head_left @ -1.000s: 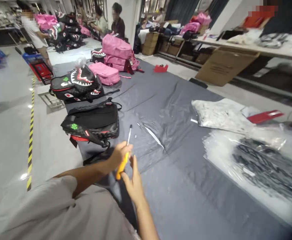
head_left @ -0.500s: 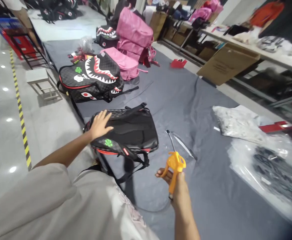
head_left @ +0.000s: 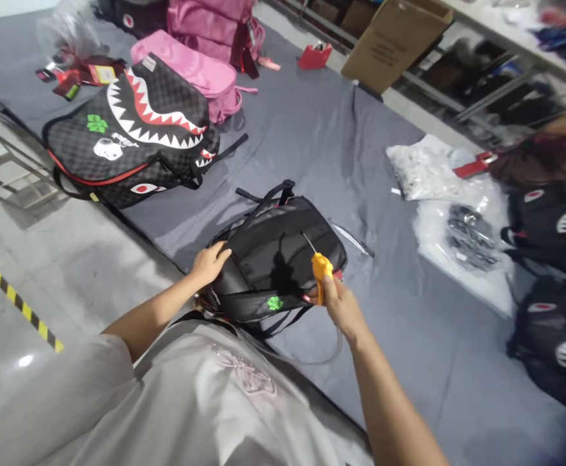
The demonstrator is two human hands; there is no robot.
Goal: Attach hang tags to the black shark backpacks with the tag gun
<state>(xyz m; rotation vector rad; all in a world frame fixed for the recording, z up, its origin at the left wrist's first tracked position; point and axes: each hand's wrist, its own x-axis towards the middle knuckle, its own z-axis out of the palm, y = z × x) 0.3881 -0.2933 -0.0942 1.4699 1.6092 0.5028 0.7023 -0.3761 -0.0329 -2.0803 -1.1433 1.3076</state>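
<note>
A black backpack [head_left: 263, 259] lies back side up on the grey-covered table, its shoulder straps showing and a green clover on the nearer strap. My left hand [head_left: 209, 264] grips the left end of this backpack, fingers bent over its edge. In my right hand [head_left: 338, 301] is an orange air blow gun [head_left: 321, 264], my fingers wrapped around its handle. Its thin metal nozzle points up and left over the backpack, casting a shadow there. A clear hose [head_left: 334, 353] runs from the gun back toward the table's near edge.
A checkered backpack with shark teeth [head_left: 161, 123] and pink bags [head_left: 205, 71] lie at the back left, beside red tags [head_left: 81, 74]. Clear plastic bags [head_left: 433, 175] and more black backpacks [head_left: 554, 310] are on the right. A stool [head_left: 15, 168] stands left.
My left hand went from lying spread on the backpack to gripping its end. The backpack has turned slightly. My right hand brought the blow gun over it. The camera view shifted.
</note>
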